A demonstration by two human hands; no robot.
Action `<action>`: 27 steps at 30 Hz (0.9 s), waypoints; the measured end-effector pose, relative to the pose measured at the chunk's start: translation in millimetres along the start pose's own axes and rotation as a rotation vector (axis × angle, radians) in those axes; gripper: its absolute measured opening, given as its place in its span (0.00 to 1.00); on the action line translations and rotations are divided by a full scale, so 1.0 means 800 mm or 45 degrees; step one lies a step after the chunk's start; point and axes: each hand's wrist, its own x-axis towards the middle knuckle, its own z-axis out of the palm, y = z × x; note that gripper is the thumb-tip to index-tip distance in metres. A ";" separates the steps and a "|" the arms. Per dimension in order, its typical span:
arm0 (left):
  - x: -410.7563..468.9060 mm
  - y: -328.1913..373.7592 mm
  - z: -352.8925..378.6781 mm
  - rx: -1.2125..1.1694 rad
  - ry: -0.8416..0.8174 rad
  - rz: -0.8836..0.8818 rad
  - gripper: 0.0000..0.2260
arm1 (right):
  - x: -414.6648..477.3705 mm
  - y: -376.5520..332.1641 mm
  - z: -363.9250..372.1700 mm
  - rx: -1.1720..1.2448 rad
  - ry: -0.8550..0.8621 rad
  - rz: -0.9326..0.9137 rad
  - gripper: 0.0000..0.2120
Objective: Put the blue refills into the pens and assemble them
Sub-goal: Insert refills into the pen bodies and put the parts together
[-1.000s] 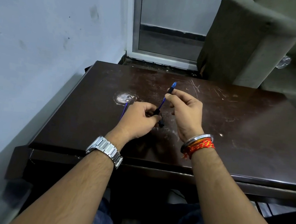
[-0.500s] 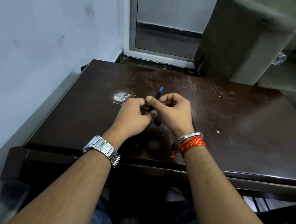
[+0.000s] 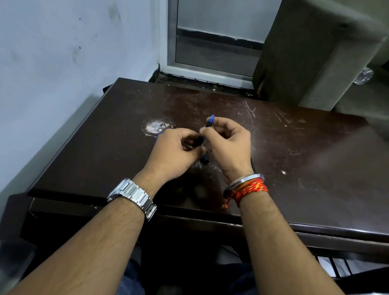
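1. While we hold the pen above the desk, our right hand fingers pinch its blue end to steady it.
2. Our left hand fingers close on its lower part, so we can join them.

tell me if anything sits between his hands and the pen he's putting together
Nothing visible does. The right hand already pinches the pen near its blue end, and the left hand closes on its lower part. Where the two meet the pen is hidden by the fingers.
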 end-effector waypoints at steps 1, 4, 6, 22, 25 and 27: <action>0.000 0.000 0.000 0.005 0.010 0.010 0.12 | 0.000 0.000 0.000 -0.024 -0.016 -0.018 0.08; 0.001 -0.001 0.000 -0.003 0.034 0.012 0.12 | -0.001 0.000 0.000 -0.015 -0.034 -0.023 0.09; 0.001 -0.001 0.000 -0.022 0.041 0.013 0.12 | 0.000 0.000 -0.001 -0.006 -0.030 -0.009 0.09; 0.003 -0.001 0.002 -0.023 0.090 -0.001 0.12 | 0.000 0.002 0.003 0.050 0.006 0.030 0.12; 0.003 0.000 0.004 -0.030 0.100 0.021 0.14 | -0.002 0.000 0.004 0.003 -0.004 0.000 0.06; 0.004 -0.002 0.005 -0.016 0.120 0.017 0.13 | -0.002 0.000 0.002 0.016 0.004 -0.001 0.07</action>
